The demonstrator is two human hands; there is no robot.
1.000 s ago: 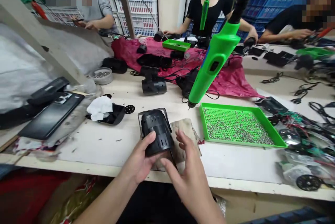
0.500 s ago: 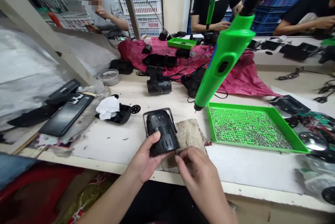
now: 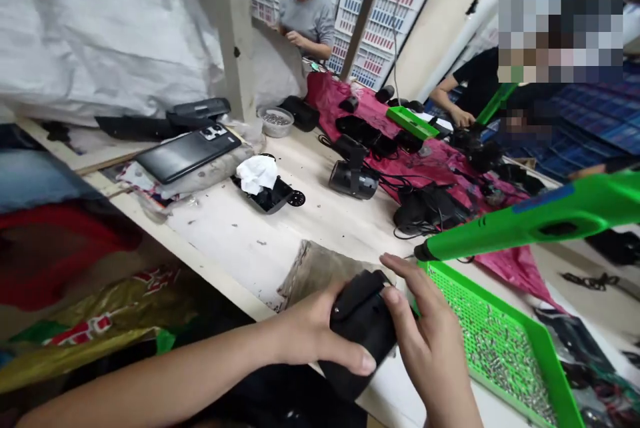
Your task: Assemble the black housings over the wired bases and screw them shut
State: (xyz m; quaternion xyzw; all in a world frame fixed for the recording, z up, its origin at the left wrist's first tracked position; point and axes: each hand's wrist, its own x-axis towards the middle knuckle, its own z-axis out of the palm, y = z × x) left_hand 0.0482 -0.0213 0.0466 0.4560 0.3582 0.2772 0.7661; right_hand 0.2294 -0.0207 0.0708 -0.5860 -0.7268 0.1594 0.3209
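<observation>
A black cylindrical housing (image 3: 363, 331) is tilted at the table's front edge, over a folded beige cloth (image 3: 320, 268). My left hand (image 3: 320, 331) wraps round its near side, thumb across the body. My right hand (image 3: 425, 321) is at its upper right, thumb and fingers apart, the thumb tip at the housing's upper end. Just beyond the right fingers hangs a green electric screwdriver (image 3: 525, 225), its tip above the corner of a green tray (image 3: 555, 355) of small screws.
A phone (image 3: 190, 153), a white tissue (image 3: 257, 173) on a black part, and a tub of screws (image 3: 275, 123) lie left. Another black housing (image 3: 353, 179) and pink sheeting (image 3: 325, 91) are behind. Two people (image 3: 306, 11) work across the table.
The view has swung left and tilted. The housing has been turned over and its slotted side no longer shows. My right hand has moved from its lower edge to its upper end.
</observation>
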